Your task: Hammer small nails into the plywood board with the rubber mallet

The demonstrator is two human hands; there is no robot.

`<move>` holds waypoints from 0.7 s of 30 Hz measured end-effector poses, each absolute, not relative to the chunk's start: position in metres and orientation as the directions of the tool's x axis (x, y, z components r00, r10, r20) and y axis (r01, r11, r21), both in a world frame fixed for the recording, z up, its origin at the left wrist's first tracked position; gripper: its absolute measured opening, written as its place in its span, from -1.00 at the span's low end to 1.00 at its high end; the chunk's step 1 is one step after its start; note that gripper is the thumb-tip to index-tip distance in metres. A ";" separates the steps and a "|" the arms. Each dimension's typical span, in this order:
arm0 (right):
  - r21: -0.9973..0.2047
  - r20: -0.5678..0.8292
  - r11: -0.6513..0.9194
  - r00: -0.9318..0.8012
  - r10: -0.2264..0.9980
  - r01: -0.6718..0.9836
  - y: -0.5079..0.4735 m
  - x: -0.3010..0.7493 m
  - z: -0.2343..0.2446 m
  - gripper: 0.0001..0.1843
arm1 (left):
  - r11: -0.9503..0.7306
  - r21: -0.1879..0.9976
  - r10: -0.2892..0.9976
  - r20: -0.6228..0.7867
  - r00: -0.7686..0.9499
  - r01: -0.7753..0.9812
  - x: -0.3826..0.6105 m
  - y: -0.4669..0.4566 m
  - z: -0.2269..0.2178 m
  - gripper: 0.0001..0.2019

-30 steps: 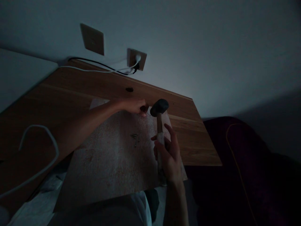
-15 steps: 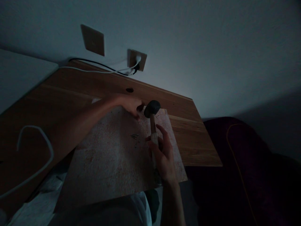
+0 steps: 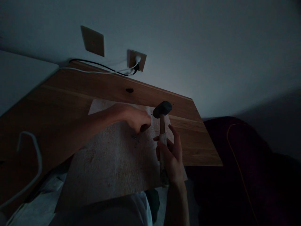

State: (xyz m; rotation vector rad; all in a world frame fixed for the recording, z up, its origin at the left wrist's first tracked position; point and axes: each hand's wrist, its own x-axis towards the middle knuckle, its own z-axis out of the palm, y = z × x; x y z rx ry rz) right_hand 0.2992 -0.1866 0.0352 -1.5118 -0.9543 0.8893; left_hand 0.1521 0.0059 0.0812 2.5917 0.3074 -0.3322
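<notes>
My right hand point(image 3: 172, 157) is wrapped round the wooden handle of a hammer point(image 3: 162, 124), whose thick dark head points up and away from me over the far right part of a worn, pale board point(image 3: 105, 166). Close to the left of the hammer head, my left hand point(image 3: 138, 119) is closed low over the board, its fingers curled. A tiny light thing shows by its fingertips, too small to name. Several loose nails point(image 3: 136, 142) lie on the board just below my left hand, partly covered by it.
The board lies on a wooden desk point(image 3: 197, 141) and overhangs its front edge. Behind, a wall socket point(image 3: 138, 59) holds plugs with a black and a white cable. A white cable point(image 3: 39, 163) curves at the left. Dark purple upholstery point(image 3: 223, 141) stands right.
My left hand has shifted right and nearer, now partly covering the loose nails. My right hand has carried the hammer a little to the right.
</notes>
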 end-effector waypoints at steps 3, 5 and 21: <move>-0.990 -0.036 -0.086 0.393 0.919 0.110 -0.187 0.299 0.036 -0.20 | -0.834 0.475 0.141 -0.306 0.941 0.279 0.154 0.001 0.078 -0.80; -0.989 -0.039 -0.089 0.385 0.922 0.115 -0.187 0.300 0.036 -0.19 | -0.821 0.497 0.139 -0.302 0.943 0.280 0.155 0.002 0.075 -0.76; -0.995 -0.071 -0.093 0.423 0.903 0.033 -0.184 0.296 0.040 -0.14 | -0.776 0.483 0.417 -0.091 0.904 0.406 0.132 0.079 0.047 -0.86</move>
